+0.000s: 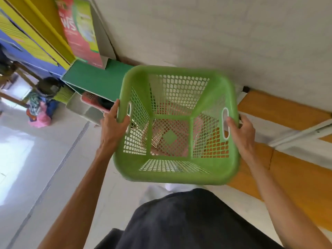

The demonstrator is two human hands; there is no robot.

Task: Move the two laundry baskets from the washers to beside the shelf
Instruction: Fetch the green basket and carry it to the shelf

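**Holding the green basket over the floor by the shelf**

Gripping from both sides, our left hand is closed around the left rim of the green laundry basket, thumb on top of the rim beside the handle slot. Our right hand is clamped on the right rim, its thumb lying along the white-edged handle slot there. Both bare forearms reach forward from below, over our dark shorts.

We see the basket carried in the air, empty and open side up, its mesh walls and bottom letting colours show through. Something red or pink lies below it, seen only through the mesh, so we cannot tell what it is.

Just beyond the basket's left corner stands a green shelf, with a red and green box upright on it. Another reddish basket sits beside the shelf. Orange floor stripes run along the right, next to the pale wall.
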